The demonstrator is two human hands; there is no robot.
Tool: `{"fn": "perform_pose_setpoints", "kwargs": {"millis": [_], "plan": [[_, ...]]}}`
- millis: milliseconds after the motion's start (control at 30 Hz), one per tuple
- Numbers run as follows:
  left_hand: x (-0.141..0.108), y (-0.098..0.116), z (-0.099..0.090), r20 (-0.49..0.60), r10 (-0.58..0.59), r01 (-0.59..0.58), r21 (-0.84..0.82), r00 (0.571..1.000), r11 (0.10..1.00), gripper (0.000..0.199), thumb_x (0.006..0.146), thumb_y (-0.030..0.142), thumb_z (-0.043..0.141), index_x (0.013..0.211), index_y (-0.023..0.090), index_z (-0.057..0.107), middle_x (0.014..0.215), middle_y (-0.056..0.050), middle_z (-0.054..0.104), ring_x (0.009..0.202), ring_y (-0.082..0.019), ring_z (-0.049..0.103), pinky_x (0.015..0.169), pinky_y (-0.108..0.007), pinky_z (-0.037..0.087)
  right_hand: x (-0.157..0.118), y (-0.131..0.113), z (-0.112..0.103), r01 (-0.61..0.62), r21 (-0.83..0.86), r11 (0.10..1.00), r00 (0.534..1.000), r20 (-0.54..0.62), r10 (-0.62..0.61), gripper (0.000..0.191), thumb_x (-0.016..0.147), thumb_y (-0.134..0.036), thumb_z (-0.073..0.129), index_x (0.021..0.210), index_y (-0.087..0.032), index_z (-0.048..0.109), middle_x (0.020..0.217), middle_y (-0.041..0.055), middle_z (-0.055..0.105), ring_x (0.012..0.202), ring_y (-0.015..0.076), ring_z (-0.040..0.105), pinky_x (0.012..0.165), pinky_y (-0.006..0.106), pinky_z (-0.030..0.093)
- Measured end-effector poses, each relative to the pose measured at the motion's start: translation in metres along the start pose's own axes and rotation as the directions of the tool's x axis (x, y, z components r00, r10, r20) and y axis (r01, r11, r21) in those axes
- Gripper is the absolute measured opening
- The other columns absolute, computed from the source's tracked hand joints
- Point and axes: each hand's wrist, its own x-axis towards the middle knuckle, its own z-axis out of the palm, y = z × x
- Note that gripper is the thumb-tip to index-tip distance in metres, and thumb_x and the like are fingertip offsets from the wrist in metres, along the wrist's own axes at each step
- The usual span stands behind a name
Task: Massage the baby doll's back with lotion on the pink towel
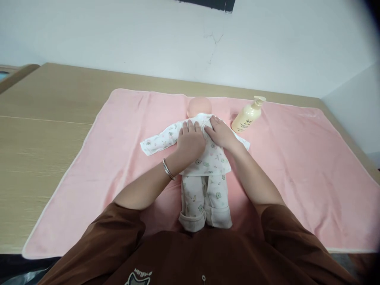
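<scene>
A baby doll point(199, 106) lies on the pink blanket, its bare head pointing away from me and no face showing. It wears a white printed long-sleeved top point(212, 162) and matching trousers point(192, 194) with turned-up cuffs. My left hand point(191, 140) rests flat on the upper left of the top, fingers stretched out. On the upper right, my right hand point(221, 132) lies flat too, its thumb apart from the fingers. Neither hand grips anything. The doll's left-side sleeve point(160, 138) spreads outward; the other sleeve is partly hidden behind my right wrist.
A cream pump bottle point(247, 114) stands on the blanket point(299, 170), right of the doll's head. Beneath the blanket is a wooden table point(44, 158). A white wall point(133, 39) rises behind the table's far edge.
</scene>
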Motion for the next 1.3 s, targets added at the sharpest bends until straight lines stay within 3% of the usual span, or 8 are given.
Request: {"fn": "perform_pose_setpoints", "kwargs": {"millis": [167, 300, 567, 733, 833, 900, 1100, 1300], "plan": [[0.025, -0.027, 0.009, -0.145, 0.129, -0.146, -0.117, 0.981, 0.982, 0.047, 0.102, 0.021, 0.034, 0.138, 0.006, 0.061, 0.145, -0.028, 0.063, 0.143, -0.039, 0.056, 0.119, -0.063, 0.044, -0.02, -0.024, 0.014, -0.014, -0.116, 0.993, 0.993, -0.116, 0.0, 0.067, 0.107, -0.031, 0.03, 0.157, 0.013, 0.038, 0.165, 0.0331, 0.042, 0.16, 0.0417, 0.035, 0.134, 0.056, 0.027], [0.038, -0.031, 0.015, -0.242, -0.021, -0.032, -0.213, 0.97, 0.977, 0.037, 0.099, 0.018, 0.037, 0.114, 0.012, 0.07, 0.12, -0.021, 0.075, 0.119, -0.034, 0.069, 0.11, -0.054, 0.053, -0.019, -0.025, 0.019, 0.016, -0.039, 0.999, 0.994, -0.111, -0.02, 0.066, 0.105, -0.03, 0.035, 0.159, 0.008, 0.037, 0.169, 0.0288, 0.038, 0.162, 0.0386, 0.032, 0.135, 0.056, 0.027], [0.029, -0.026, 0.013, -0.402, -0.213, -0.036, -0.529, 0.89, 0.848, 0.043, 0.092, 0.014, 0.04, 0.124, 0.017, 0.068, 0.134, -0.01, 0.075, 0.129, -0.024, 0.067, 0.119, -0.044, 0.052, -0.008, -0.009, 0.008, -0.031, 0.152, 0.988, 0.975, -0.212, 0.063, 0.064, 0.105, -0.035, 0.039, 0.162, -0.005, 0.039, 0.175, 0.0213, 0.028, 0.167, 0.0341, 0.02, 0.135, 0.059, 0.023], [0.047, -0.058, -0.002, -0.61, -0.325, -0.262, -0.677, 0.723, 0.688, 0.028, 0.092, 0.018, 0.048, 0.112, 0.024, 0.066, 0.117, -0.003, 0.078, 0.113, -0.02, 0.071, 0.109, -0.046, 0.059, -0.026, -0.037, 0.016, 0.207, -0.007, 0.978, 0.967, -0.151, -0.206, 0.056, 0.101, -0.026, 0.049, 0.156, -0.016, 0.052, 0.176, 0.0133, 0.03, 0.168, 0.0326, 0.016, 0.137, 0.064, 0.011], [0.051, -0.071, -0.015, -0.724, -0.369, -0.448, -0.665, 0.583, 0.598, 0.022, 0.092, 0.019, 0.05, 0.106, 0.026, 0.066, 0.103, 0.0, 0.077, 0.1, -0.018, 0.072, 0.097, -0.047, 0.064, -0.027, -0.038, 0.015, 0.196, 0.011, 0.98, 0.968, -0.161, -0.192, 0.051, 0.102, -0.027, 0.049, 0.151, -0.02, 0.057, 0.176, 0.0112, 0.031, 0.168, 0.0328, 0.018, 0.136, 0.067, 0.013], [0.044, -0.069, -0.025, -0.75, -0.38, -0.495, -0.649, 0.541, 0.578, 0.024, 0.09, 0.017, 0.05, 0.105, 0.026, 0.066, 0.101, -0.001, 0.076, 0.1, -0.019, 0.072, 0.095, -0.047, 0.064, -0.026, -0.035, 0.015, 0.168, 0.038, 0.985, 0.966, -0.205, -0.157, 0.052, 0.102, -0.027, 0.049, 0.153, -0.022, 0.056, 0.178, 0.0096, 0.028, 0.168, 0.0321, 0.016, 0.135, 0.067, 0.017], [0.014, -0.041, -0.042, -0.693, -0.305, -0.39, -0.653, 0.653, 0.649, 0.03, 0.09, 0.018, 0.044, 0.109, 0.028, 0.065, 0.112, -0.003, 0.073, 0.121, -0.025, 0.067, 0.114, -0.05, 0.055, -0.024, -0.031, 0.014, 0.148, 0.055, 0.987, 0.971, -0.2, -0.134, 0.058, 0.099, -0.03, 0.056, 0.155, -0.018, 0.053, 0.178, 0.0127, 0.024, 0.168, 0.0372, 0.014, 0.134, 0.067, 0.023], [0.013, -0.041, -0.045, -0.721, -0.322, -0.466, -0.66, 0.614, 0.59, 0.024, 0.094, 0.019, 0.046, 0.107, 0.029, 0.064, 0.108, -0.002, 0.073, 0.114, -0.023, 0.07, 0.108, -0.049, 0.058, -0.03, -0.038, 0.013, 0.146, 0.0, 0.989, 0.971, -0.193, -0.144, 0.058, 0.098, -0.029, 0.056, 0.155, -0.015, 0.052, 0.178, 0.0147, 0.025, 0.168, 0.0372, 0.015, 0.135, 0.066, 0.017]]}}
